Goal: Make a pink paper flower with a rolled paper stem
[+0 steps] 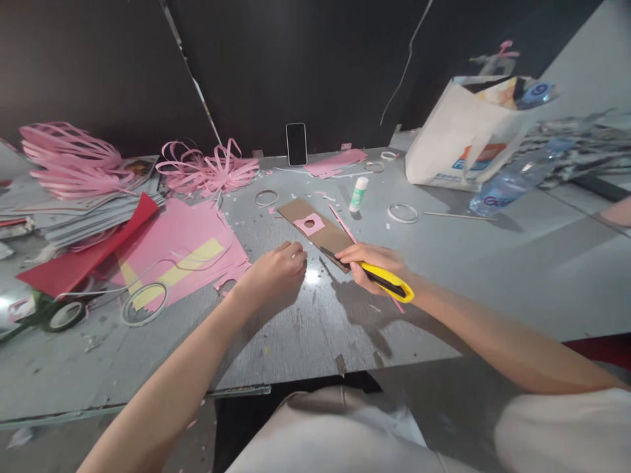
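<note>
My right hand (374, 259) is closed around a yellow and black utility knife (387, 277). Its blade end points left, over the near end of a brown cardboard strip (293, 209). On that cardboard lies a small pink paper piece (318, 225) with a hole in it. My left hand (280, 266) rests just left of the cardboard with its fingers curled together; whatever they hold, if anything, is hidden. A thin pink strip (340, 220) runs beside the cardboard and passes under my right hand.
Behind the cardboard stand a glue stick (359, 194) and an upright phone (296, 144). Pink paper sheets (187, 230), a red sheet (98, 253) and looped pink strips (207, 167) lie left. A white bag (438, 144) and plastic bottle (513, 184) are right.
</note>
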